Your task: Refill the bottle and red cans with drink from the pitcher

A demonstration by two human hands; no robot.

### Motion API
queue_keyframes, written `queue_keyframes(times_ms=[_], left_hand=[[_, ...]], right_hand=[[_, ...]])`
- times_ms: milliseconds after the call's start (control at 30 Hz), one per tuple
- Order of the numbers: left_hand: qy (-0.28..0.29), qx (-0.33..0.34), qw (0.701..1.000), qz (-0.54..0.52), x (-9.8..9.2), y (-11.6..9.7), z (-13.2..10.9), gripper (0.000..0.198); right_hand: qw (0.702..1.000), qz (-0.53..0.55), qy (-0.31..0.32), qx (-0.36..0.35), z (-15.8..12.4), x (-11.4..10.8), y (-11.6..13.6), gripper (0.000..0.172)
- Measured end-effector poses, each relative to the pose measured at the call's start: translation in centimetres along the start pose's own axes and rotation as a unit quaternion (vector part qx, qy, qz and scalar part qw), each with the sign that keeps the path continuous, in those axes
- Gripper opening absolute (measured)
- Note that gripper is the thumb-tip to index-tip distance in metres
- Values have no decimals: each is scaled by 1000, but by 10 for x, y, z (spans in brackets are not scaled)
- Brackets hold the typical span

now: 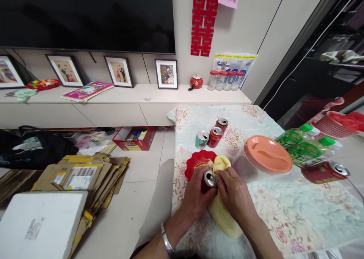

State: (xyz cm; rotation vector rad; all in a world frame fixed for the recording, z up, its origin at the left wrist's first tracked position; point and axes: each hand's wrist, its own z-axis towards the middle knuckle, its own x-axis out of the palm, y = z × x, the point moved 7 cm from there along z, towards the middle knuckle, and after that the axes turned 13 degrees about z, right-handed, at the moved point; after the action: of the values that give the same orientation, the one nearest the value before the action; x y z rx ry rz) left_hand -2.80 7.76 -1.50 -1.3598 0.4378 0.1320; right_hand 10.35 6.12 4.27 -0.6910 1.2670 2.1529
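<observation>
Near the front edge of the table, my left hand is wrapped round a dark red can with an opened top. My right hand is pinched at the can's rim, on a yellow cloth. The cloth bunches up behind the can and trails down beneath my right hand. Behind my hands lies a red scalloped plate, partly covered. Farther back stand a green can, a red can and a dark can.
Right of my hands is a clear tub with an orange lid. Green-capped bottles, a large red can and a pink basket stand farther right. Flattened cardboard and a white box lie on the floor at left.
</observation>
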Motion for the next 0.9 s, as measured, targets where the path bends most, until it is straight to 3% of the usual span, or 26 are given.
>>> queue_keyframes(times_ms=[333,600,767,900], left_hand=[[-32,5,999,24,-1,2,0,53],[-25,-10,997,69,1,3,0,61],[5,37,998,50,-4,-4,-2,71],[38,27,998,31,-6,-6,0,64]], right_hand=[[999,17,-28,-2,-28,-2,12,18],[999,15,-44,-7,-20,2,2,19],[999,11,-51,-2,-15,4,1,21],[998,10,-54,-10,-17,1,3,22]])
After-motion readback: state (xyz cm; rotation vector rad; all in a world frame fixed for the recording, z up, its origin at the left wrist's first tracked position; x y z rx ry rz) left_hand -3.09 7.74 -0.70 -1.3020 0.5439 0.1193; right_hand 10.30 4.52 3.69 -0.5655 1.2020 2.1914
